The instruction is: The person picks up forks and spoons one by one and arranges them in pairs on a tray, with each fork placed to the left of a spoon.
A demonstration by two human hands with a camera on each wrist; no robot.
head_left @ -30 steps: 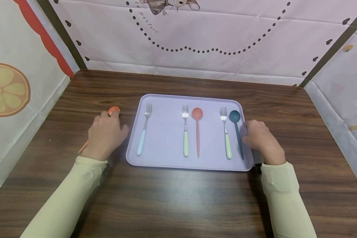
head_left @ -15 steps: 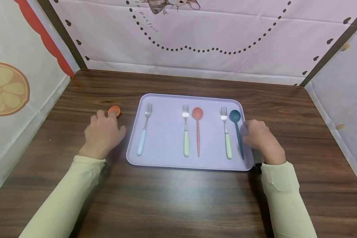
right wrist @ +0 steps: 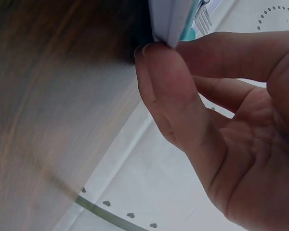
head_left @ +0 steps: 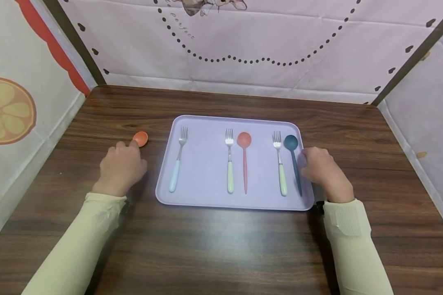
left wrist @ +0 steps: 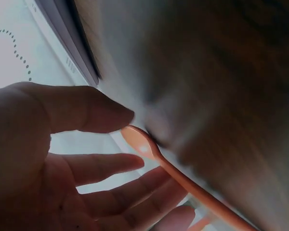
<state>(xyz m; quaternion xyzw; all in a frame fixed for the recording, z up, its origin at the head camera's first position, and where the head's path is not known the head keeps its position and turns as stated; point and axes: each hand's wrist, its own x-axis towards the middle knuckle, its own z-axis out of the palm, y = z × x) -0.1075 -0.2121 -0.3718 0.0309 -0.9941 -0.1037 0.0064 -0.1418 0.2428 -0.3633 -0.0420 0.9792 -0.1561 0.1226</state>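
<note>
An orange spoon (head_left: 140, 138) lies on the table left of the tray. My left hand (head_left: 119, 168) is over its handle, which the head view hides. In the left wrist view the thumb and fingers of the left hand (left wrist: 106, 159) stand apart, with the spoon (left wrist: 173, 171) just beyond the fingertips; whether they touch it I cannot tell. At the tray's right side, my right hand (head_left: 326, 174) pinches the rim of the lilac tray (head_left: 203, 205) between thumb and fingers, as the right wrist view confirms.
On the tray lie a blue-handled fork (head_left: 177, 164), a green-handled fork (head_left: 230, 164), a pink spoon (head_left: 244, 141), a second green-handled fork (head_left: 280, 168) and a dark teal spoon (head_left: 291, 143). Printed cloth walls (head_left: 251, 37) border the wooden table (head_left: 214, 254).
My left hand has shifted left and slightly toward me, so more of the spoon's bowl shows and its handle end is covered. The right hand stays at the tray's rim.
</note>
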